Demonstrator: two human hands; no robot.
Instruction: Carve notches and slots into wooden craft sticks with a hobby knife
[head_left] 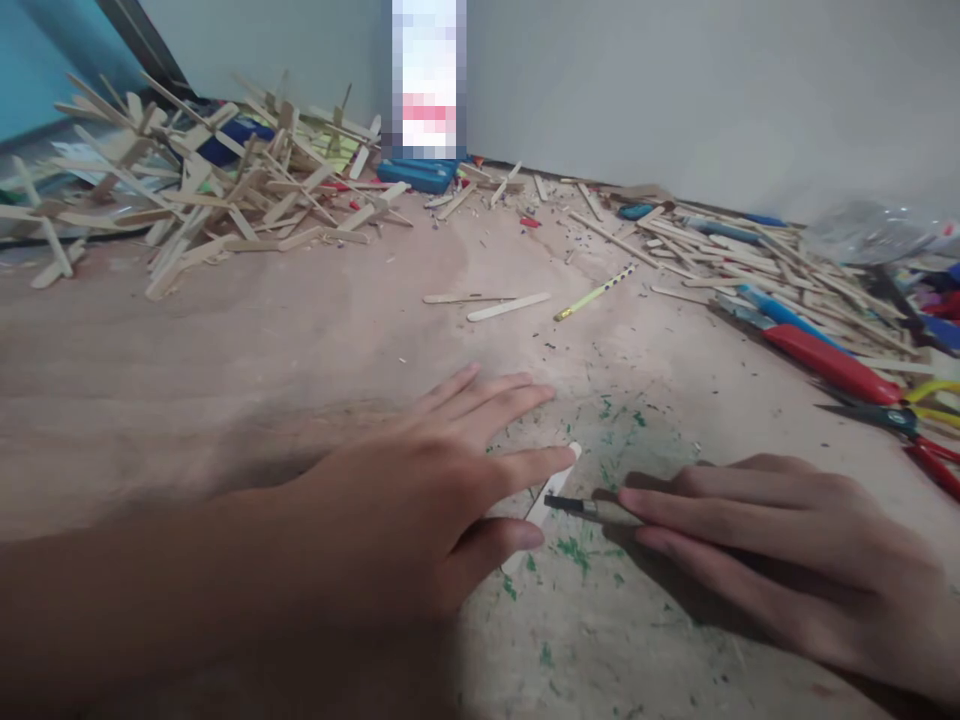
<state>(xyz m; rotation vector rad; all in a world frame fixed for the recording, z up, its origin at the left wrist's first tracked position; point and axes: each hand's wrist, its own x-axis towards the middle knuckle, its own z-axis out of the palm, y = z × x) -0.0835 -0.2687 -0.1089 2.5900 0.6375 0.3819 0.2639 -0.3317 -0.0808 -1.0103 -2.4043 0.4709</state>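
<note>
A pale wooden craft stick [553, 488] lies slanted on the wooden table [337, 340], amid green shavings. My left hand [465, 470] rests flat with its fingers spread; the index fingertip presses the stick's upper end and the thumb its lower part. Between the fingers of my right hand [780, 540] is a small carving tool [592, 508] with a dark metal tip and a light handle. That tip touches the middle of the stick, between my left index finger and thumb.
Joined sticks [225, 190] are heaped at the back left, near a blue case [418, 175]. Loose sticks [780, 260] lie at the right with a red cutter [832, 365] and scissors [900, 420]. A yellow pencil [596, 293] and two sticks [510, 306] lie beyond my hands.
</note>
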